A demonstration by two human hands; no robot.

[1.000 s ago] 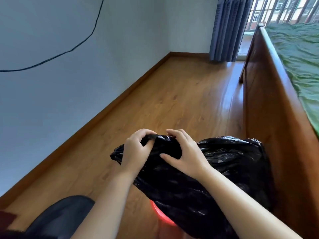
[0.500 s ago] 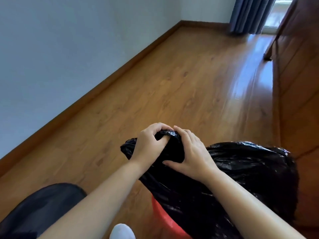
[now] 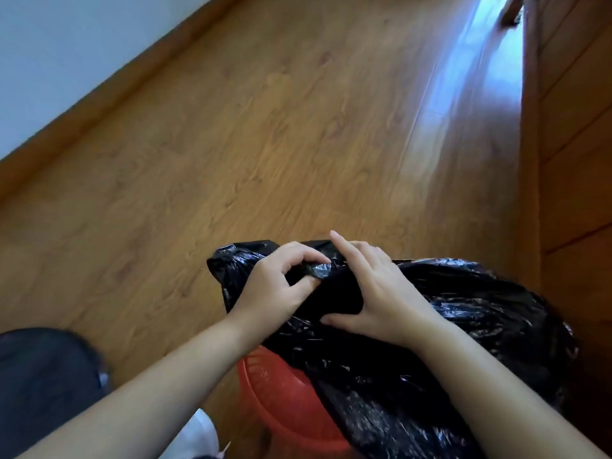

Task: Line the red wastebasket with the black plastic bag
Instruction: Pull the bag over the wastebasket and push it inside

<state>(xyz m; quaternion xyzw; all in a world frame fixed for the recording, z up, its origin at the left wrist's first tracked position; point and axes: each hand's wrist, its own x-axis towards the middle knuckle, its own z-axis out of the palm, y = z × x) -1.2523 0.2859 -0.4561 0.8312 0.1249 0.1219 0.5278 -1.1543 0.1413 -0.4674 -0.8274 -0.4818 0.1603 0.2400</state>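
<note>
Two bare hands work on one black bag [image 3: 447, 326] above one red wastebasket [image 3: 281, 395]. The left hand [image 3: 278, 286] pinches a fold of the bag's upper edge between thumb and curled fingers, so it is closed on the plastic. The right hand [image 3: 381, 293] lies on the bag just beside the left: its thumb presses flat against the plastic and its index finger stretches forward along the same edge. Whether the remaining right fingers clamp the film or only rest over it cannot be told, since they are hidden behind the hand. The two hands almost touch at the fingertips.

The bag is crumpled and glossy, bunched into one mass that spreads to the right and toward the viewer, and it drapes over the right part of the wastebasket. Only the left portion of the wastebasket's rim and ribbed wall shows below the bag; the opening is not visibly lined.

Both forearms are bare. One white shoe [image 3: 198, 435] shows at the bottom edge, near the wastebasket, and one dark trouser leg [image 3: 43, 385] fills the lower left corner. The wood floor [image 3: 265, 127] runs beneath everything, bordered by one baseboard [image 3: 126, 84] along the pale wall [image 3: 66, 44] on the left and one wooden panel [image 3: 576, 160] on the right.
</note>
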